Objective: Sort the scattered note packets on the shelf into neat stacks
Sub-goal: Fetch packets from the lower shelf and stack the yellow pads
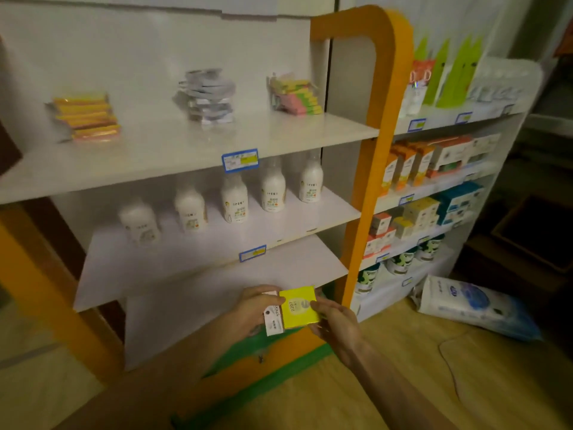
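Low in front of the shelf unit, both hands hold a yellow note packet (300, 307) with a white header card. My left hand (252, 307) grips its left end and my right hand (333, 322) grips its right edge. Three piles of note packets sit on the top shelf (155, 156): a yellow and orange stack (86, 117) at the left, a leaning silver-grey stack (207, 96) in the middle, and a pink, green and yellow stack (294, 93) at the right.
White bottles (235, 197) stand in a row on the second shelf. An orange post (372, 150) divides this unit from a right-hand unit full of boxes (434, 162) and cans. A white and blue bag (474, 305) lies on the wooden floor.
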